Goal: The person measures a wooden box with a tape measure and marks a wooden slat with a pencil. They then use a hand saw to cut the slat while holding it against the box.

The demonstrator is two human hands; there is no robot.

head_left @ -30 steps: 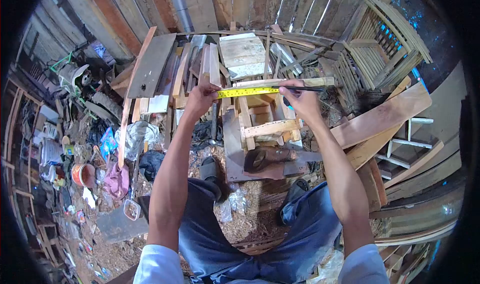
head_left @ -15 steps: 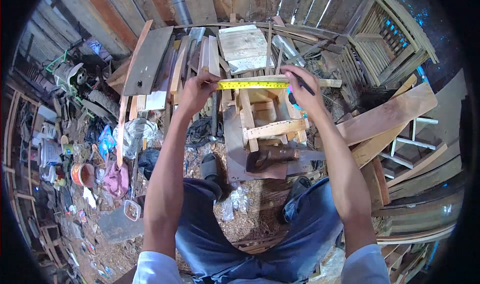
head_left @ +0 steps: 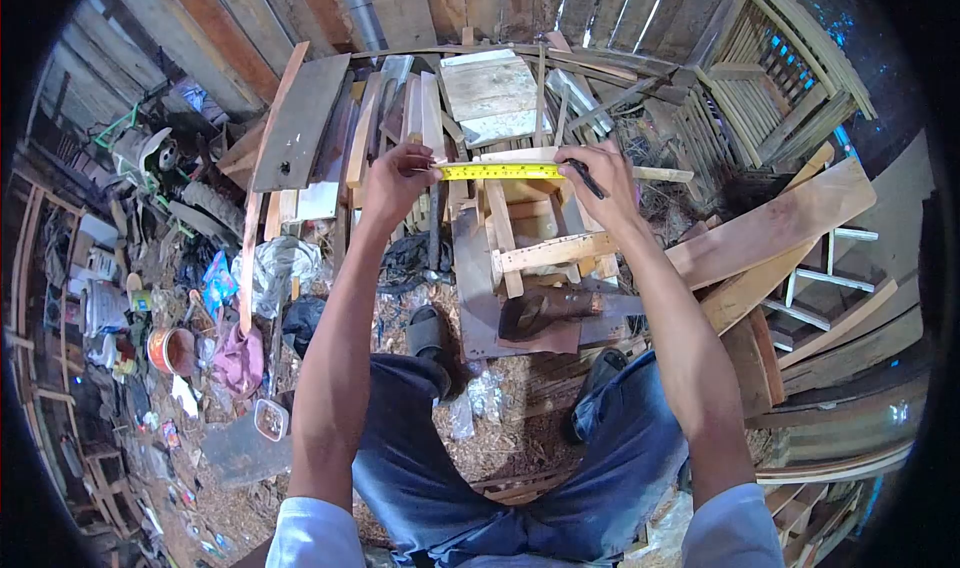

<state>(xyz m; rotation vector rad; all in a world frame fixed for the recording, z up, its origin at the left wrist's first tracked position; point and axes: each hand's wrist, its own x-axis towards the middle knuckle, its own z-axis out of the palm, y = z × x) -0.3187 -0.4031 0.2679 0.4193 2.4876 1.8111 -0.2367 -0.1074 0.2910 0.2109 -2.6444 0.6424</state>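
A yellow tape measure (head_left: 500, 172) is stretched level between my two hands, along a narrow wooden strip (head_left: 660, 175) that shows past my right hand. My left hand (head_left: 400, 175) pinches the tape's left end. My right hand (head_left: 604, 180) is closed at the other end, with a black pen (head_left: 583, 178) between its fingers; the tape's case is hidden behind that hand. Below the tape stands a small wooden frame (head_left: 555, 253) with light slats. In front of the frame a dark saw handle (head_left: 540, 313) lies on a board.
A whitish panel (head_left: 490, 96) leans at the back among planks. Long boards (head_left: 770, 223) and a white metal frame (head_left: 830, 281) lie at the right, below a slatted chair (head_left: 775, 83). At the left are a red-rimmed bucket (head_left: 170, 351), a pink cloth (head_left: 238, 363) and a motorbike (head_left: 150, 158).
My right hand has moved slightly left and turned, so the visible stretch of tape is shorter. The blue and orange patch beneath that hand no longer shows.
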